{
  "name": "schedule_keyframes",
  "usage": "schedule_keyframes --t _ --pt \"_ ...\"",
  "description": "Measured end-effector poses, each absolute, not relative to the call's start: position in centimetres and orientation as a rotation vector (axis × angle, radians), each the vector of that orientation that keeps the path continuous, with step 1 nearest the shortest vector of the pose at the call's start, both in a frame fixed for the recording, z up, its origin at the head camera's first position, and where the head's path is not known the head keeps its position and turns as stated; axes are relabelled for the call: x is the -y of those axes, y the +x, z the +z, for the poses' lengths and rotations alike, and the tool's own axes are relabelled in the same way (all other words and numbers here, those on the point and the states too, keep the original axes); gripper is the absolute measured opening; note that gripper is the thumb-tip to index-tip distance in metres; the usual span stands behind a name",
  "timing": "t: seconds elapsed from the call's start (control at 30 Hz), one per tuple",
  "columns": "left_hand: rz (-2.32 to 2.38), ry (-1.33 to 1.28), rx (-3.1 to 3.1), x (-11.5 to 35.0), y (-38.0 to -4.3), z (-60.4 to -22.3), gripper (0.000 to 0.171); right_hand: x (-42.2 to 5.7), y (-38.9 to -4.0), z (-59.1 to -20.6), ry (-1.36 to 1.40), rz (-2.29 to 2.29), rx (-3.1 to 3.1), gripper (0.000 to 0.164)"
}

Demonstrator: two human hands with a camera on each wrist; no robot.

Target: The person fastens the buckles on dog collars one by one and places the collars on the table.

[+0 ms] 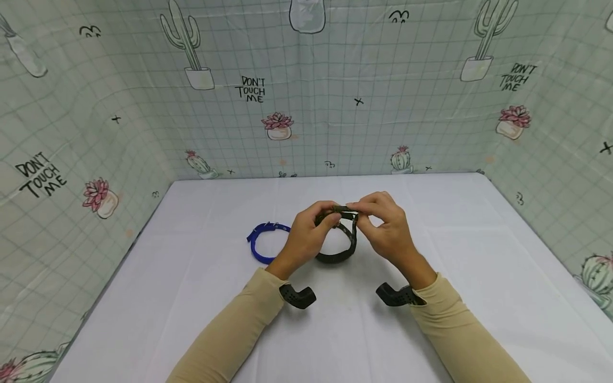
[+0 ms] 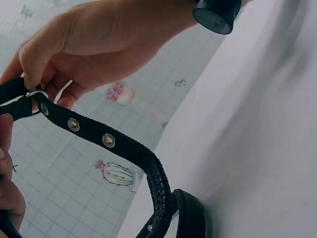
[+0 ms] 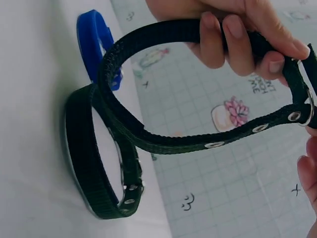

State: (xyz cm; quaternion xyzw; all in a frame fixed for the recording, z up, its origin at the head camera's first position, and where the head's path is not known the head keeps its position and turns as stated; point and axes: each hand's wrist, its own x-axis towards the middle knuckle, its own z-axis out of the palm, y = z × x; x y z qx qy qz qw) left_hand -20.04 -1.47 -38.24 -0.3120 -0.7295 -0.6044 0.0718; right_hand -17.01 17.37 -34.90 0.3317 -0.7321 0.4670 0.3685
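Both hands hold a dark green dog collar (image 2: 90, 132) with round metal eyelets, raised off the table. My left hand (image 1: 308, 229) grips its strap, with several fingers wrapped over the band in the right wrist view. At the buckle end, my right hand (image 1: 387, 229) pinches the strap between thumb and fingertips, right by a metal ring (image 3: 310, 109). The band bows round into a loop between the hands. Just beneath lies a second dark green collar (image 3: 84, 158), closed in a ring on its edge. Left of it is a blue collar (image 3: 88, 49), partly behind the left forearm in the head view.
A white cloth covers the table (image 1: 182, 298). Behind and at both sides stand fabric walls (image 1: 330, 143) printed with a grid and cacti. Each wrist bears a black camera mount (image 1: 298, 297) that juts inward over the table.
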Motion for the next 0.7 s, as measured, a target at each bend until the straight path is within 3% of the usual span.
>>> schedule_keyframes --t 0.3,0.7 --pt "-1.696 -0.971 2.127 1.2 -19.6 -37.4 0.022 -17.7 -18.8 -36.9 0.753 1.061 1.851 0.028" --pt "-1.598 -0.966 2.078 1.0 -19.5 -37.5 0.025 -16.6 -18.4 -37.6 0.577 0.896 1.875 0.024"
